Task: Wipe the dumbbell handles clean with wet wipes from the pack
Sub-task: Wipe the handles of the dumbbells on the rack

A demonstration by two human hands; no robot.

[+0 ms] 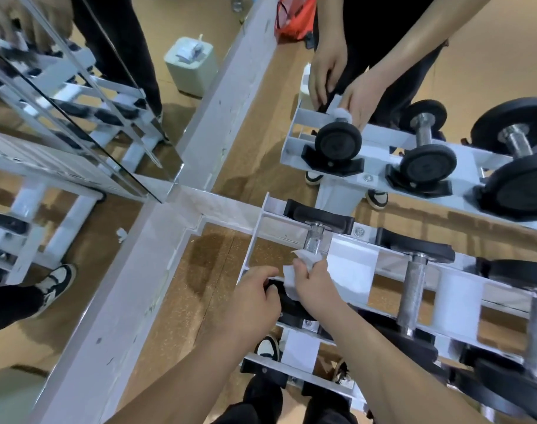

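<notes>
A small dumbbell lies at the left end of the white rack (353, 267), its knurled metal handle (314, 238) running away from me. My right hand (314, 286) grips a crumpled white wet wipe (304, 258) wrapped against the near part of that handle. My left hand (253, 296) curls its fingers over the dumbbell's near black end (287, 304), which is mostly hidden. The far black end (319, 217) sits in its cradle.
More dumbbells (412, 289) lie to the right on the rack. Mirrors ahead and to the left repeat the rack and my hands (343, 87). A pale box (190, 67) with a small packet on top shows in the mirror. The floor is brown cork.
</notes>
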